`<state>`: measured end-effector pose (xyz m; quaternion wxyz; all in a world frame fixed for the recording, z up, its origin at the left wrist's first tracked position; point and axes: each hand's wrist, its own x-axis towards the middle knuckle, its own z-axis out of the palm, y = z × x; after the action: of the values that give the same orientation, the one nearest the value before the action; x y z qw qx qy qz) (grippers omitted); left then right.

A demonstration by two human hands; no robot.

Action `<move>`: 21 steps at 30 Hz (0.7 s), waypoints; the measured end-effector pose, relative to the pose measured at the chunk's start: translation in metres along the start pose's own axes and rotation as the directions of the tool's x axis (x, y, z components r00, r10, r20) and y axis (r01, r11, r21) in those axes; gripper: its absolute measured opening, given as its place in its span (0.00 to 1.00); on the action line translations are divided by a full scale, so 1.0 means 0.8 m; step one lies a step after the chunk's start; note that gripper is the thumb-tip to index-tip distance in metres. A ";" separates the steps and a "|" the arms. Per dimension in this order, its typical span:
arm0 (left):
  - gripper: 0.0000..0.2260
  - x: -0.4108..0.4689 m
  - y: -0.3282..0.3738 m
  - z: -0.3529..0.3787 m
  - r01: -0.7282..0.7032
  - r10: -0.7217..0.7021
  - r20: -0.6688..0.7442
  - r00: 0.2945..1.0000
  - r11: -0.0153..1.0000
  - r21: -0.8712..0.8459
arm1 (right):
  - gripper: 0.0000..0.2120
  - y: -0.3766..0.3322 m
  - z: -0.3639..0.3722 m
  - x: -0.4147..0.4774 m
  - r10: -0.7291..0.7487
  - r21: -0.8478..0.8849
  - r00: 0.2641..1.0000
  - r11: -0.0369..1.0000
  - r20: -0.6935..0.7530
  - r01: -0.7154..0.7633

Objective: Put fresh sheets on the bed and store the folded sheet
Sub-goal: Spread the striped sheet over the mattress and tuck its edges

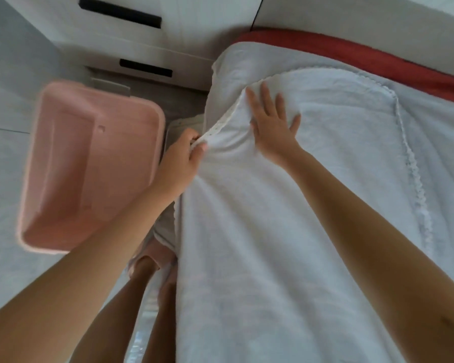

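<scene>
Now, left hand (pixel 184 159) grip pinching lace edge of white sheet (pixel 273 244), right hand (pixel 273 129) grip wide, flat on sheet

A white sheet (pixel 312 205) with a lace trim (pixel 220 124) lies over the bed (pixel 435 108). At the bed's left edge the left hand (pixel 180 163) pinches the trim. The right hand (pixel 271 127) lies flat on the sheet beside it, fingers (pixel 265 100) spread. A red strip (pixel 351 52) runs along the far edge. A pink tub (pixel 89 163) stands on the floor (pixel 5 127) by the left edge, before white drawers (pixel 131 35).
</scene>
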<state>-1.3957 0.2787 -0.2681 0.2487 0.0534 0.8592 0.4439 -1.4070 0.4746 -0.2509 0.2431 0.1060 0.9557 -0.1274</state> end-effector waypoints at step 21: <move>0.08 -0.084 -0.094 -0.017 0.517 -0.374 0.357 0.856 0.650 -0.557 | 0.10 -0.090 0.015 0.010 -0.283 -0.314 0.951 0.920 -0.127 0.233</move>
<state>-1.3342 0.2024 -0.2958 0.4426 -0.2012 0.6123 0.6235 -1.4276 0.4043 -0.2511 0.1549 -0.0483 0.9867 -0.0047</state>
